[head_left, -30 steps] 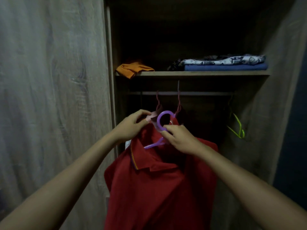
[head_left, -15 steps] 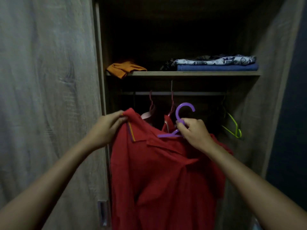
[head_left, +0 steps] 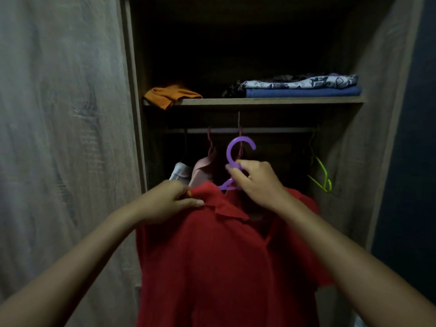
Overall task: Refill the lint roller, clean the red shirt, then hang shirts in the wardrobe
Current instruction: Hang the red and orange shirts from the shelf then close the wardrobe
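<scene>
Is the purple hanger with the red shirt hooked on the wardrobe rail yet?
Not yet. The purple hanger hook sits below the rail, gripped by the right hand; the left hand pinches the red shirt collar.

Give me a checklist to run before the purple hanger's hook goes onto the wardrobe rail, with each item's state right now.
1. Right hand grips the purple hanger at the neck below its hook: ok.
2. Left hand holds the red shirt at the collar: ok.
3. Hook on the rail: not ok; it sits just below the rail, not yet over it.
4. Free gap on the rail: ok; bare rail shows between the pink shirt and the green hanger.
5. Shirt seated on both hanger arms: cannot tell; the arms are hidden under fabric and the right hand.
</scene>
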Motion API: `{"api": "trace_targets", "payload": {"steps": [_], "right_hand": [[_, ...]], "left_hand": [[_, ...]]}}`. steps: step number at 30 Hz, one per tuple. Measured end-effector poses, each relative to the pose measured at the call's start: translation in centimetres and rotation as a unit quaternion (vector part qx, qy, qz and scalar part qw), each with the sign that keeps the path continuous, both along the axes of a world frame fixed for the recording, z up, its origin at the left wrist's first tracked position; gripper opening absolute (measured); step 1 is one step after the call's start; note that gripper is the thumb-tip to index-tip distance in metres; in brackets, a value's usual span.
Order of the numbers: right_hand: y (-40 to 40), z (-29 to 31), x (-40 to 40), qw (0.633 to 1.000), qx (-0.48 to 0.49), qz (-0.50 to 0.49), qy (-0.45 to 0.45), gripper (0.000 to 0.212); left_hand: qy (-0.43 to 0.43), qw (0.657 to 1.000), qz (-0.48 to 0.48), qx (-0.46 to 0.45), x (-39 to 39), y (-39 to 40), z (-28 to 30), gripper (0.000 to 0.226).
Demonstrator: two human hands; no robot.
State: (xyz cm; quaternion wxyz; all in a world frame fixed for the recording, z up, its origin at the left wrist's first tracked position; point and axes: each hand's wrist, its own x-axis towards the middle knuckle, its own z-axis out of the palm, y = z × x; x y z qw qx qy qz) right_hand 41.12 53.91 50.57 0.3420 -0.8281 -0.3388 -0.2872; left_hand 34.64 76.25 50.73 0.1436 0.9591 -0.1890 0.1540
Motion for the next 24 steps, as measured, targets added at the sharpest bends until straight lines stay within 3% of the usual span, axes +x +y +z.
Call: {"api": "trace_targets", "payload": {"steps": [1, 3, 4, 5, 7, 9, 11, 12, 16, 18, 21, 22, 24], "right_hand": [[-0.7, 0.4, 0.0, 0.991, -0.012, 0.086, 0.099, 0.027], [-2.9, 1.3, 1.2, 0.915, 0.018, 0.237, 0.326, 0.015], [-4.0, 1.5, 2.4, 0.886, 0.037, 0.239, 0.396, 0.025], [-4.9, 1.3, 3.6, 0.884, 0.023, 0.188, 0.427, 0.034], [-5.9, -0.9, 6.0, 0.878, -0.077, 0.058, 0.470, 0.046], [-5.7, -3.9, 7.5, 0.810, -0.207, 0.022, 0.548, 0.062], [-5.2, -5.7, 7.9, 0.755, -0.298, 0.034, 0.583, 0.052], [-4.8, -6.0, 7.8, 0.750, -0.323, 0.040, 0.576, 0.038], [-4.2, -5.9, 7.2, 0.776, -0.384, -0.003, 0.501, 0.027], [-4.5, -4.8, 6.9, 0.837, -0.383, -0.060, 0.386, 0.022], [-6.4, -2.0, 6.2, 0.952, -0.204, -0.145, 0.178, 0.013], [-6.9, -1.1, 5.4, 0.967, -0.145, -0.130, 0.161, 0.012], [-7.1, -0.1, 3.7, 0.968, -0.137, -0.034, 0.209, 0.006]], "left_hand": [[-0.018, 1.000, -0.012, 0.012, 0.2, 0.3, -0.1, 0.036], [-0.041, 0.998, -0.034, 0.017, 0.4, 1.3, -0.2, 0.020], [-0.050, 0.998, -0.045, 0.017, 0.5, 1.8, -0.3, 0.015], [-0.057, 0.997, -0.053, 0.020, 0.4, 2.2, -0.4, 0.017], [-0.066, 0.995, -0.069, 0.029, 0.3, 2.5, -0.6, 0.030], [-0.071, 0.994, -0.080, 0.038, 0.3, 2.3, -0.6, 0.034], [-0.086, 0.992, -0.079, 0.055, 0.5, 2.2, -0.8, 0.035], [-0.092, 0.991, -0.070, 0.065, 0.5, 2.2, -0.9, 0.037], [-0.115, 0.987, -0.032, 0.110, 0.6, 2.8, -1.0, 0.033], [-0.121, 0.984, -0.015, 0.129, 0.5, 3.2, -0.8, 0.029], [-0.104, 0.981, 0.029, 0.158, 0.8, 4.4, -0.9, 0.015], [-0.099, 0.982, 0.048, 0.154, 0.9, 4.9, -1.1, 0.013], [-0.091, 0.987, 0.063, 0.117, 1.3, 6.1, -1.5, 0.013]]}}
